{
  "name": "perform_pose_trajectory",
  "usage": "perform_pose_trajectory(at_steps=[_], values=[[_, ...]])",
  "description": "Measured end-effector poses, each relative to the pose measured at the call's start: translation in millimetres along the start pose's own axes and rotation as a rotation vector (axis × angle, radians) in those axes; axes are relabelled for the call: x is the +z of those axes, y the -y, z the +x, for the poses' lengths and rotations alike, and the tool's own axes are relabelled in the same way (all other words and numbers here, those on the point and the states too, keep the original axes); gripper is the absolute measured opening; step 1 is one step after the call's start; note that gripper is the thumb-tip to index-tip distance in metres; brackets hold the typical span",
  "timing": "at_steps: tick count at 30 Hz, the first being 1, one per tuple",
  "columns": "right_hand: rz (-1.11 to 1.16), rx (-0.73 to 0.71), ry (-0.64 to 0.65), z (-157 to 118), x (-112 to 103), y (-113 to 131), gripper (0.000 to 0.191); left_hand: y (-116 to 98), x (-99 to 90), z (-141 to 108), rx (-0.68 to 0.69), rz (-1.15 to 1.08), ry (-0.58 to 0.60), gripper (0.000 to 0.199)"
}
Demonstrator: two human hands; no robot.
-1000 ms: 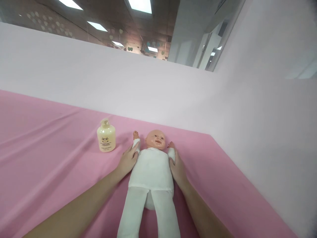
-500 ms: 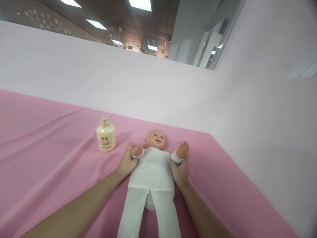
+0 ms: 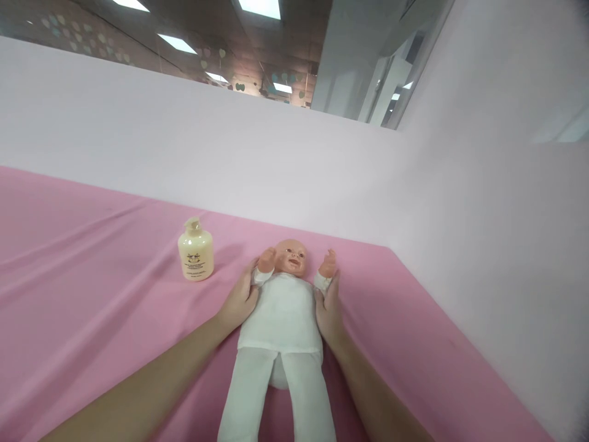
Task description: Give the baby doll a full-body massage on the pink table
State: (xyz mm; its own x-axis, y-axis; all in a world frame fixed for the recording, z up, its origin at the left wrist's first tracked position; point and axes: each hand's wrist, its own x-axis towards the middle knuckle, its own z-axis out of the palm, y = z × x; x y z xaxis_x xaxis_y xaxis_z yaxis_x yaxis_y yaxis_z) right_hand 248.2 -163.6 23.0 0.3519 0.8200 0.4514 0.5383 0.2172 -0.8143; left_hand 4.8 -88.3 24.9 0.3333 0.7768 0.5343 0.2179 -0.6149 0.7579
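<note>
A baby doll (image 3: 286,313) in a white top and white trousers lies on its back, head away from me. My left hand (image 3: 240,297) is wrapped round the doll's arm on the left, whose small hand is raised beside its head. On the other side my right hand (image 3: 330,310) holds the doll's other arm, also bent upward with the palm up. Parts of my fingers are hidden behind the doll's sleeves. The doll's legs lie apart, and its feet are out of view.
A cream pump bottle (image 3: 196,252) stands upright left of the doll on the pink cloth (image 3: 115,270). White walls (image 3: 221,147) rise behind and at the right, with a window above showing ceiling lights.
Both doll hands have moved inward and up, closer to its head, with my hands moving along with them. The doll's body stays in place.
</note>
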Motion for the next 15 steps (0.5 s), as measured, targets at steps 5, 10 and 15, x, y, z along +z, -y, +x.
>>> perform_pose_trajectory(at_steps=[5, 10, 15], values=[[-0.049, -0.067, 0.075, 5, -5, 4, 0.066, 16, 1.7, 2, -0.144, 0.086, 0.024, 0.068], [-0.054, -0.112, 0.096, 7, -8, 8, 0.065, 26, -0.2, 4, -0.232, 0.202, 0.05, 0.067], [-0.125, -0.031, 0.095, 9, -8, -2, 0.063, 22, -4.7, 7, -0.305, 0.35, 0.105, 0.066]])
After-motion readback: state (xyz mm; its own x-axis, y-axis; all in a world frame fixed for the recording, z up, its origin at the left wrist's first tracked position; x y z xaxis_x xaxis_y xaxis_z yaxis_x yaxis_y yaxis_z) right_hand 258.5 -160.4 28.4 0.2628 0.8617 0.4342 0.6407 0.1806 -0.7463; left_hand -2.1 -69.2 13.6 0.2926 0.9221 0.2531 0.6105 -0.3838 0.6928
